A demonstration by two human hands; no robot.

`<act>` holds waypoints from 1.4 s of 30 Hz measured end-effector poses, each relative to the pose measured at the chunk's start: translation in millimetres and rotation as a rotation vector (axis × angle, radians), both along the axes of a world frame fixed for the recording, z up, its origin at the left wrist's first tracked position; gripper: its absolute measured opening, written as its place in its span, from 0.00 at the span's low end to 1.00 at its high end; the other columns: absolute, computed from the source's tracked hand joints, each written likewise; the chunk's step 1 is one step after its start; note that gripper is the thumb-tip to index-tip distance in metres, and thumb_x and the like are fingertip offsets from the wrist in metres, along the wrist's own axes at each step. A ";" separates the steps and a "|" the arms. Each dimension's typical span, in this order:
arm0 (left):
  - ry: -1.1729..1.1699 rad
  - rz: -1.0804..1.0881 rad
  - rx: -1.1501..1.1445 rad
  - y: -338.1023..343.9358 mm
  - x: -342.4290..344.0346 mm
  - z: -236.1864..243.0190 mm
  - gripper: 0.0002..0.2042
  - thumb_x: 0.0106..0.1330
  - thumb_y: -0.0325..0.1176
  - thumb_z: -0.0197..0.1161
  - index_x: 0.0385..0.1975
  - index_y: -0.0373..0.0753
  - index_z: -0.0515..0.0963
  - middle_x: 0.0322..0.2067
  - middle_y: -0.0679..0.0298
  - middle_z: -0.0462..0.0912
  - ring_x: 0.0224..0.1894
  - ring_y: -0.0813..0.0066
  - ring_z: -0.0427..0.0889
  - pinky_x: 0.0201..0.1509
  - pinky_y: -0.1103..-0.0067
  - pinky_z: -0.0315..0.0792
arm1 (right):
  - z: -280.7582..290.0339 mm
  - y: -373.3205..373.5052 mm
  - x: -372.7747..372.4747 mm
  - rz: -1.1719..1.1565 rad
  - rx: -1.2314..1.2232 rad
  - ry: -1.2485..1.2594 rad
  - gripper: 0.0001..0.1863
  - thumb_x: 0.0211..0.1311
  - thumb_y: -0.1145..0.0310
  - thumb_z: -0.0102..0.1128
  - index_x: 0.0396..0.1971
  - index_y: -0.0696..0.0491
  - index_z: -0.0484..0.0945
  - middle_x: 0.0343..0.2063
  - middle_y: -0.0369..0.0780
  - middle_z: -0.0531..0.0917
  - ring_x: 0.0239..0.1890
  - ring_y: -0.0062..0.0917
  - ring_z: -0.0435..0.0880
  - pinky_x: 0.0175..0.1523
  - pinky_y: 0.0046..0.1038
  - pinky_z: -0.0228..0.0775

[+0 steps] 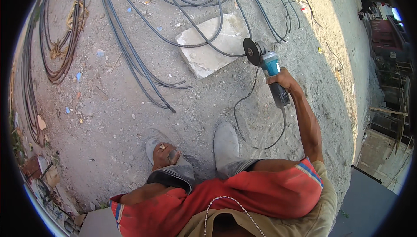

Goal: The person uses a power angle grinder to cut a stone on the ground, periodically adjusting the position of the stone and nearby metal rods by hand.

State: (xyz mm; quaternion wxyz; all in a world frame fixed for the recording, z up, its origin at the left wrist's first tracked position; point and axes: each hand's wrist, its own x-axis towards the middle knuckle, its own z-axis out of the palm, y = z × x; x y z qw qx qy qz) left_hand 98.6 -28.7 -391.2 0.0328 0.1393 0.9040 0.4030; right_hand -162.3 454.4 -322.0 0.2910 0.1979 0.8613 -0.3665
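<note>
My right hand is wrapped round the body of a teal and black angle grinder. Its dark cutting disc stands on edge at the tip of a bent steel rebar, which lies across a pale concrete slab. From this view I cannot tell whether disc and bar touch. Down in front of my left boot, my left hand is closed, with something small and greyish at its fingers that I cannot make out. My right boot is planted on the dusty ground.
The grinder's cord loops over the ground near my right boot. More long rebars lie ahead, and tied bundles of bent bars lie at the left. Timber and rubble line the right side.
</note>
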 end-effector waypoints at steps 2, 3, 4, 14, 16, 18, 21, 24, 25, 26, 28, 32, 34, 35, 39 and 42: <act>0.006 0.003 0.002 0.3 -0.9 0.4 0.10 0.48 0.37 0.70 0.23 0.40 0.76 0.22 0.61 0.78 0.26 0.62 0.78 0.38 0.70 0.70 | 0.4 -0.6 -1.4 0.004 0.004 0.003 0.17 0.28 0.65 0.71 0.21 0.60 0.78 0.18 0.40 0.79 0.16 0.25 0.76 0.23 0.28 0.68; 0.009 0.002 0.006 0.6 -0.9 0.7 0.10 0.48 0.37 0.70 0.23 0.40 0.76 0.22 0.61 0.78 0.26 0.62 0.78 0.37 0.70 0.70 | 0.9 -1.0 -1.3 0.007 0.009 0.005 0.18 0.28 0.64 0.71 0.20 0.60 0.79 0.18 0.40 0.79 0.16 0.25 0.76 0.23 0.28 0.68; 0.011 0.002 0.009 0.9 -1.3 1.0 0.10 0.48 0.37 0.70 0.23 0.40 0.76 0.22 0.61 0.78 0.26 0.62 0.78 0.37 0.70 0.70 | 2.0 -1.4 -1.0 0.009 0.009 0.007 0.18 0.28 0.64 0.71 0.20 0.60 0.79 0.18 0.40 0.79 0.16 0.25 0.76 0.23 0.28 0.68; 0.050 0.011 0.010 1.4 -2.7 1.2 0.11 0.47 0.37 0.71 0.22 0.40 0.76 0.22 0.61 0.78 0.25 0.61 0.77 0.36 0.70 0.70 | 5.2 5.1 22.7 0.039 0.073 -0.015 0.18 0.27 0.63 0.70 0.19 0.61 0.79 0.18 0.41 0.79 0.19 0.26 0.77 0.25 0.29 0.68; 0.072 0.036 0.047 0.6 1.1 -4.7 0.11 0.46 0.37 0.71 0.23 0.40 0.77 0.21 0.61 0.78 0.25 0.62 0.78 0.36 0.70 0.70 | 1.1 6.7 25.3 0.056 0.094 -0.018 0.19 0.27 0.63 0.70 0.20 0.61 0.79 0.19 0.41 0.79 0.19 0.28 0.77 0.26 0.30 0.69; 0.061 0.044 0.041 -2.7 4.8 -4.8 0.11 0.46 0.37 0.72 0.23 0.40 0.77 0.22 0.61 0.78 0.26 0.62 0.78 0.37 0.70 0.70 | 6.6 -2.5 25.0 0.030 0.061 -0.034 0.19 0.27 0.62 0.71 0.18 0.62 0.79 0.18 0.41 0.79 0.19 0.25 0.77 0.25 0.29 0.68; 0.053 0.019 0.061 6.3 -3.1 -4.7 0.11 0.45 0.37 0.72 0.23 0.40 0.77 0.22 0.61 0.78 0.26 0.63 0.78 0.37 0.70 0.70 | -41.7 45.7 26.9 -0.059 -0.050 0.035 0.19 0.27 0.62 0.72 0.19 0.62 0.79 0.19 0.41 0.80 0.20 0.26 0.78 0.25 0.29 0.68; 0.047 0.025 0.025 -2.9 0.4 -0.5 0.11 0.45 0.36 0.72 0.23 0.40 0.77 0.22 0.61 0.78 0.26 0.63 0.78 0.37 0.70 0.70 | 0.4 -6.2 4.7 0.016 0.046 -0.018 0.18 0.27 0.64 0.70 0.20 0.61 0.79 0.19 0.41 0.79 0.19 0.28 0.77 0.26 0.29 0.69; 0.050 0.025 0.031 -2.0 -1.3 -0.4 0.11 0.45 0.36 0.72 0.23 0.40 0.77 0.22 0.61 0.78 0.25 0.63 0.78 0.37 0.70 0.70 | 4.4 -8.0 1.0 0.013 0.048 -0.015 0.18 0.27 0.64 0.70 0.20 0.61 0.79 0.19 0.41 0.79 0.19 0.28 0.77 0.26 0.29 0.69; 0.051 0.023 0.033 -1.2 -2.7 -0.1 0.11 0.45 0.36 0.72 0.23 0.40 0.77 0.22 0.61 0.78 0.25 0.63 0.78 0.37 0.70 0.70 | 7.4 -9.2 -2.7 0.023 0.046 -0.005 0.18 0.28 0.64 0.70 0.20 0.61 0.79 0.19 0.42 0.80 0.19 0.28 0.77 0.26 0.29 0.69; 0.055 0.023 0.036 -0.4 -4.8 1.1 0.11 0.45 0.36 0.72 0.23 0.40 0.77 0.22 0.61 0.78 0.25 0.63 0.78 0.37 0.70 0.70 | 9.4 -7.6 -4.0 0.034 0.044 0.005 0.18 0.28 0.64 0.71 0.20 0.61 0.79 0.19 0.42 0.80 0.19 0.28 0.78 0.25 0.30 0.69; 0.055 0.023 0.046 1.9 -3.6 0.5 0.11 0.45 0.36 0.72 0.23 0.40 0.77 0.21 0.61 0.78 0.25 0.63 0.78 0.36 0.70 0.71 | 4.1 3.2 3.7 0.050 0.098 -0.003 0.18 0.28 0.63 0.70 0.20 0.61 0.79 0.19 0.42 0.80 0.18 0.28 0.77 0.25 0.30 0.69; 0.058 0.025 0.046 2.9 -3.9 -0.4 0.11 0.45 0.36 0.72 0.23 0.40 0.77 0.21 0.61 0.78 0.25 0.63 0.78 0.36 0.71 0.71 | 5.4 3.1 9.7 0.052 0.105 -0.009 0.18 0.28 0.63 0.70 0.20 0.61 0.79 0.19 0.42 0.80 0.18 0.28 0.77 0.25 0.31 0.69; 0.058 0.027 0.048 3.0 -3.2 1.1 0.11 0.45 0.36 0.72 0.23 0.40 0.77 0.21 0.61 0.78 0.25 0.63 0.78 0.36 0.71 0.71 | 8.5 0.3 12.1 0.059 0.100 -0.012 0.18 0.28 0.63 0.70 0.20 0.61 0.79 0.19 0.42 0.80 0.18 0.28 0.77 0.25 0.31 0.69; 0.058 0.026 0.064 1.8 -3.2 1.5 0.11 0.45 0.36 0.72 0.22 0.39 0.77 0.21 0.61 0.78 0.25 0.63 0.78 0.35 0.71 0.71 | 10.6 1.2 21.2 0.059 0.096 -0.024 0.19 0.27 0.63 0.71 0.21 0.61 0.80 0.19 0.42 0.80 0.19 0.29 0.78 0.26 0.31 0.70; 0.058 0.030 0.064 -1.2 -2.7 1.5 0.11 0.45 0.36 0.72 0.22 0.39 0.77 0.21 0.60 0.78 0.25 0.63 0.78 0.35 0.71 0.71 | 10.9 -0.1 25.1 0.048 0.103 -0.039 0.19 0.27 0.62 0.71 0.21 0.61 0.80 0.19 0.42 0.80 0.19 0.29 0.78 0.26 0.31 0.70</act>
